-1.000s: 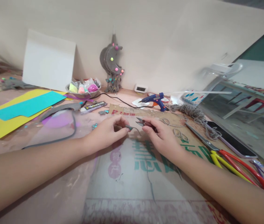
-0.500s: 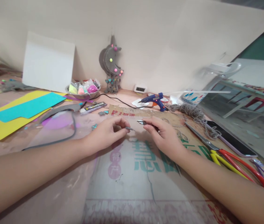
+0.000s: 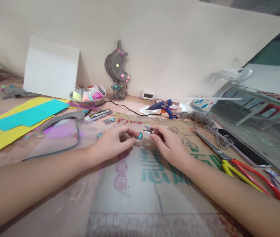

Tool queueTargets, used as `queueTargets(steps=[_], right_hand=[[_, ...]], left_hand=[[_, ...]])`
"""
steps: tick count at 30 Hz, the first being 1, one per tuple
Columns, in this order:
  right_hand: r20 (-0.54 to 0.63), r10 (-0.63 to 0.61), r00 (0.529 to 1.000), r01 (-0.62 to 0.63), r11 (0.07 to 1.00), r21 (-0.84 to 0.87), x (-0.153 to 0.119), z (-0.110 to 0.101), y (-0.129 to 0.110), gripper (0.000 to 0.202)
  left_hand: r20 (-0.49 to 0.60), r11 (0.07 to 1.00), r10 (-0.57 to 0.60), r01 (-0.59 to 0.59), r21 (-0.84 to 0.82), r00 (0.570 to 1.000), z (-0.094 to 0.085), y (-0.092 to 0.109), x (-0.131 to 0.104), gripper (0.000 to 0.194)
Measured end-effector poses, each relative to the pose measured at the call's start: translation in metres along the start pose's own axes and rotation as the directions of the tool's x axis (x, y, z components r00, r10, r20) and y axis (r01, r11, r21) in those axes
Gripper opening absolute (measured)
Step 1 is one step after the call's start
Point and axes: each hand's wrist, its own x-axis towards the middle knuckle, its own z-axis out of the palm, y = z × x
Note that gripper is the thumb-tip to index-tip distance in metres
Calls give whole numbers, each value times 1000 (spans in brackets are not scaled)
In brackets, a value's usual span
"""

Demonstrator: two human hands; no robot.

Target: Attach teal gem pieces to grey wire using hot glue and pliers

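My left hand [image 3: 114, 141] pinches a small grey and turquoise felt-like piece [image 3: 139, 135] between thumb and fingertips. Its exact shape is too small to tell. Just right of it, my right hand [image 3: 171, 143] is closed around small thread snips [image 3: 148, 130], whose two pointed blades stand apart and face the piece. Most of the snips is hidden in the palm. Both hands hover over a printed cardboard sheet [image 3: 130, 204]. Left of my left hand lies another small turquoise and grey piece [image 3: 99, 135], with a similar one [image 3: 109, 120] farther back.
A blue glue gun [image 3: 163, 107] lies behind the hands. On the right are grey yarn [image 3: 199, 119], large scissors [image 3: 231, 160] and a phone [image 3: 243, 146]. Yellow and turquoise sheets [image 3: 31, 115] lie left. A grey moon ornament [image 3: 116, 67] leans at the wall beside a bowl [image 3: 88, 101].
The small piece in my left hand has turned, so its turquoise face now shows. The snips' blades have spread apart and sit slightly nearer the piece.
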Motion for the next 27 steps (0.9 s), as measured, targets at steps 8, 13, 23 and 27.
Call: queueTargets(steps=[8, 13, 23, 27], right_hand=[[-26, -18, 1000, 18, 1000, 11, 1, 0, 1, 23], [-24, -43, 999, 43, 999, -10, 1, 0, 2, 22], [-13, -37, 999, 37, 999, -13, 1, 1, 3, 20], [13, -60, 998, 60, 998, -10, 1, 1, 2, 17]], left_hand=[[-31, 989, 55, -59, -139, 998, 2, -6, 3, 23], [-27, 996, 54, -55, -72, 998, 1, -6, 4, 24], [-48, 997, 64, -66, -45, 997, 1, -7, 5, 21], [-29, 991, 64, -67, -112, 998, 2, -6, 5, 18]])
